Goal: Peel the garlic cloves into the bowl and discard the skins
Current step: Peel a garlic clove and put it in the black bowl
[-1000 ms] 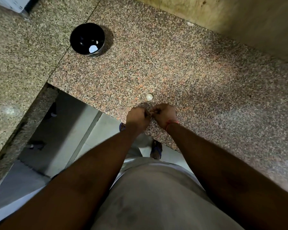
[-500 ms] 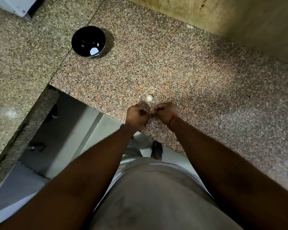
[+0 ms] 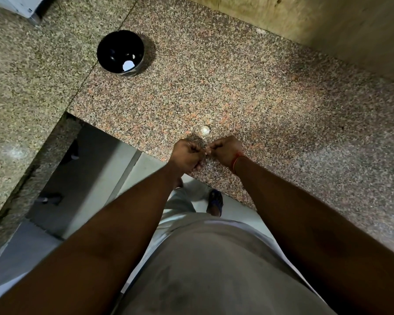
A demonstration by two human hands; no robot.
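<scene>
Kitchen, domestic by the look. L-shaped speckled granite counter (image 3: 271, 98), slab joint visible left of a black bowl (image 3: 120, 51) holding a peeled garlic clove (image 3: 128, 65). Another garlic clove (image 3: 205, 130) loose on the granite near the edge. Plain stained wall (image 3: 328, 26) behind. Pale tiled floor (image 3: 96, 185) below the counter's cut-out corner.

Person observed from above. Both forearms bare, no sleeves visible. A thin red thread (image 3: 236, 160) is tied round the wrist of the right hand (image 3: 227, 150). Left hand (image 3: 187, 153) carries no band. Pale grey garment (image 3: 218, 269) covers the torso. Dark blue sandal (image 3: 216, 201) on one foot.
</scene>
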